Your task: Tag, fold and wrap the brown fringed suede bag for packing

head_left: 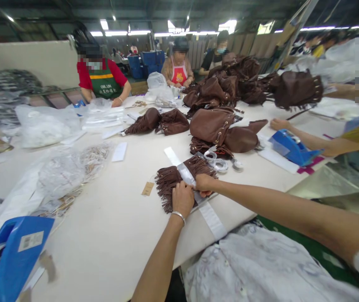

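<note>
A brown fringed bag [168,178] lies flat on the table before me, with a pale strip [184,172] running across and out from under it. My left hand [183,197], with a bracelet at its wrist, is closed at the bag's near side, fingers curled over its edge beside the strip. Against it, at the strip's other side, my right hand [205,183] makes a fist on the bag; what its fingers pinch is hidden. The two hands' fingertips meet over the strip. A tan tag [148,188] lies left of the fringe.
Brown bags [212,126] are heaped beyond my hands. A blue tape dispenser [19,256] stands near left, another blue dispenser [294,147] at right, near a co-worker's arm [321,144]. Plastic bags [49,126] and string bundles [96,159] lie left. Several people work across the white table [104,235].
</note>
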